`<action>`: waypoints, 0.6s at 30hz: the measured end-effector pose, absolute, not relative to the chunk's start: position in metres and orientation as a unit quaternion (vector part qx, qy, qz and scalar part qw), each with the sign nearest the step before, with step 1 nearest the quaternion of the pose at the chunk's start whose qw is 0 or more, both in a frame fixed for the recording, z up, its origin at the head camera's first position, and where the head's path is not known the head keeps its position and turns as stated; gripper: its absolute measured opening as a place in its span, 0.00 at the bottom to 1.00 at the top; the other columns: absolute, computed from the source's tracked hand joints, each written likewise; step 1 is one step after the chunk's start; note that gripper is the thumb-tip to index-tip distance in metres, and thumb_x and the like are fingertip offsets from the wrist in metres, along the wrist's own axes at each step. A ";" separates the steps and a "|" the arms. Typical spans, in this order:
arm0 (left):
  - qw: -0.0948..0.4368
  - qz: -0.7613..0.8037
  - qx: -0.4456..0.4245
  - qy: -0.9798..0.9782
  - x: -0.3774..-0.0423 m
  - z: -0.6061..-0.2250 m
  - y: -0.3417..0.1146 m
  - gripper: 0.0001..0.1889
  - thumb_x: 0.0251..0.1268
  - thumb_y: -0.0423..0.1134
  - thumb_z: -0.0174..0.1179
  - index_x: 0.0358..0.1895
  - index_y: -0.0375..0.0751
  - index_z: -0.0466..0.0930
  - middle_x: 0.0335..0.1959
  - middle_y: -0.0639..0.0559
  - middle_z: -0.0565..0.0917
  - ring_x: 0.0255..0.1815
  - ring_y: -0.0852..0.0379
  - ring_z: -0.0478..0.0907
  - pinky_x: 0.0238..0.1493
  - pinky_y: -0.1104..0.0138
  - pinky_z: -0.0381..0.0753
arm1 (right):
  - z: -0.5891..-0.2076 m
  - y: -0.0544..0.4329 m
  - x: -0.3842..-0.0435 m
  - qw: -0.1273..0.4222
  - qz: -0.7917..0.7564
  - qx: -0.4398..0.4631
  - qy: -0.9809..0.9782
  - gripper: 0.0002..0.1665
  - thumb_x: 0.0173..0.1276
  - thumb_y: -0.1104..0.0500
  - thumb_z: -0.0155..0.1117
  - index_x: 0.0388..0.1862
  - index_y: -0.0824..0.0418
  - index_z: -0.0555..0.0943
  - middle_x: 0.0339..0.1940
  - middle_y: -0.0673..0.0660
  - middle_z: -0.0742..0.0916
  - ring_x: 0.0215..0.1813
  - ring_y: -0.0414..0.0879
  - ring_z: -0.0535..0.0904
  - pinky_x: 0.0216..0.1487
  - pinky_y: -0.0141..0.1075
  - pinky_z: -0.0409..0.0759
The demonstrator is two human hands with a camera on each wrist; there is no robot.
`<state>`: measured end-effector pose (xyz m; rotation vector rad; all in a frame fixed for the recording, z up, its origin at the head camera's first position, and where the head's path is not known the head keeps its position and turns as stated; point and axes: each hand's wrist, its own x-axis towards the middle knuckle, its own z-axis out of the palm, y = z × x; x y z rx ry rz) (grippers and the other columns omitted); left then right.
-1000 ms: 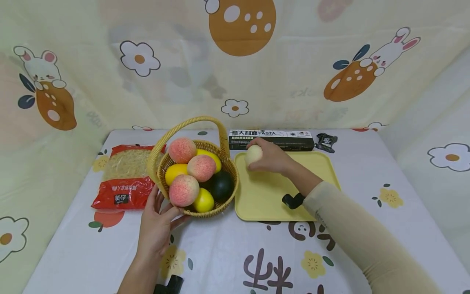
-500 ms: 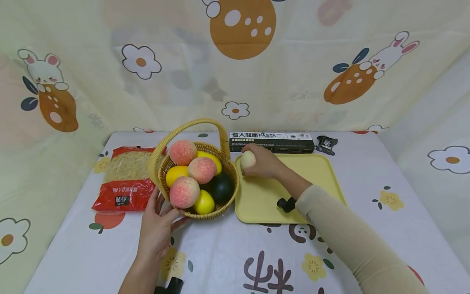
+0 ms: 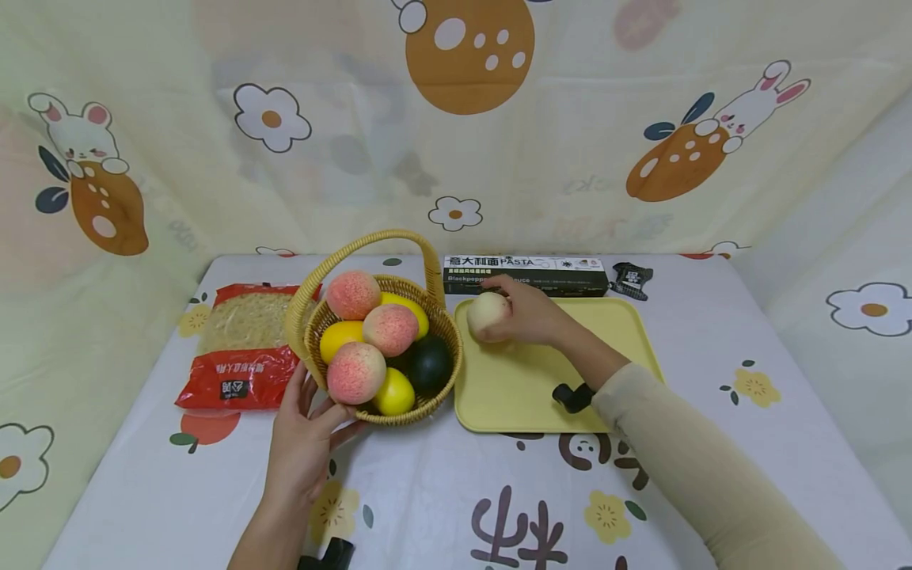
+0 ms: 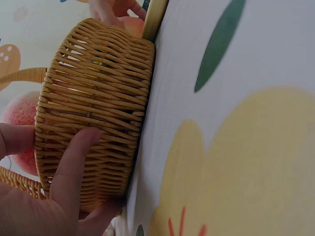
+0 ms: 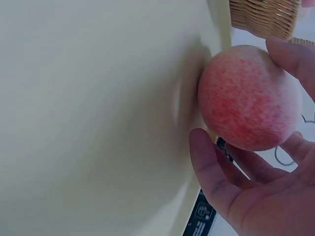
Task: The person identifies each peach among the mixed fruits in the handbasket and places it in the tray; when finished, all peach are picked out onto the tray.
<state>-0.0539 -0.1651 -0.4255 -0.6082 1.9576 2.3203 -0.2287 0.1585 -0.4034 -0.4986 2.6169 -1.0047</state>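
Observation:
A pink and cream peach (image 5: 248, 98) sits at the back left corner of the yellow tray (image 3: 527, 396). My right hand (image 3: 530, 313) is loosely around it. The right wrist view shows the thumb touching one side and a fingertip standing apart from the fruit. Left of the tray, a wicker basket (image 4: 93, 113) with an arched handle (image 3: 399, 233) holds peaches (image 3: 356, 372), yellow lemon-like fruits (image 3: 394, 392) and a dark green round fruit (image 3: 431, 364). Against the basket's outer wall and rim, my left hand (image 3: 302, 443) rests with spread, fairly straight fingers.
Behind the tray lies a dark pasta box (image 3: 527, 277), with a small black packet (image 3: 630, 279) to its right. A red and clear bag of pale food (image 3: 238, 348) lies left of the basket. A patterned cloth (image 3: 413, 507) covers the table.
My right hand moved left with the peach, then drew back a little to the right, showing more of the peach, which stays at the tray's corner. My left hand and the basket have stayed put.

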 end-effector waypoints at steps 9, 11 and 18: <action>0.022 0.750 -0.195 0.632 -0.054 -0.424 -0.165 0.55 0.68 0.28 0.67 0.87 0.70 0.44 0.86 0.55 0.56 0.75 0.47 0.71 0.55 0.53 0.91 | -0.395 0.182 -0.214 0.145 -0.378 -0.166 0.899 0.54 0.62 0.48 0.81 0.82 0.55 0.64 0.75 0.66 0.77 0.72 0.67 0.77 0.70 0.62 0.78; 0.022 0.751 -0.195 0.631 -0.054 -0.424 -0.165 0.54 0.68 0.27 0.66 0.87 0.70 0.44 0.86 0.55 0.56 0.75 0.47 0.72 0.55 0.53 0.91 | -0.394 0.187 -0.210 0.141 -0.381 -0.162 0.899 0.54 0.62 0.47 0.81 0.82 0.54 0.65 0.75 0.67 0.76 0.73 0.68 0.77 0.71 0.63 0.77; 0.024 0.751 -0.194 0.630 -0.053 -0.425 -0.165 0.54 0.68 0.27 0.66 0.87 0.70 0.45 0.86 0.55 0.56 0.75 0.47 0.71 0.55 0.52 0.90 | -0.391 0.207 -0.188 0.134 -0.403 -0.143 0.894 0.54 0.64 0.43 0.80 0.83 0.52 0.63 0.77 0.63 0.75 0.74 0.65 0.76 0.67 0.60 0.81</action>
